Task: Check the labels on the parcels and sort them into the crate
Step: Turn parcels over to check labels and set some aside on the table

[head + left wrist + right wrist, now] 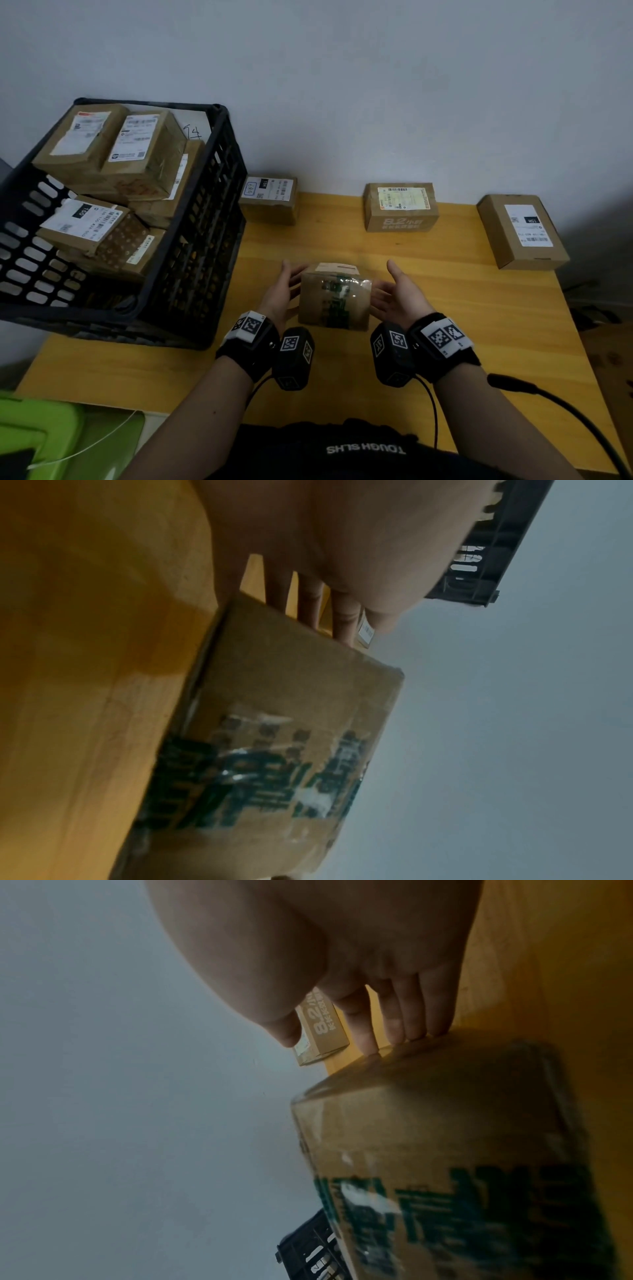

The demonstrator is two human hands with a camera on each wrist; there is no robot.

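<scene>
Fingers [310, 601] of the left hand [279, 294] and of the right hand [399, 296] reach out straight, palms facing each other, flanking the brown cardboard parcel with green print under clear tape [334, 296]. The fingertips touch its far edges in the wrist views; neither hand curls round it. The parcel sits on the yellow wooden worktop [479, 325] with its white label on top, probably squared up so the label can be read before lifting. Further back, three more labelled brown cardboard boxes [400, 207] lie well apart near the grey wall, labels up, apparently awaiting checking. To the left stands the black slotted plastic crate [205, 219], already piled with parcels.
</scene>
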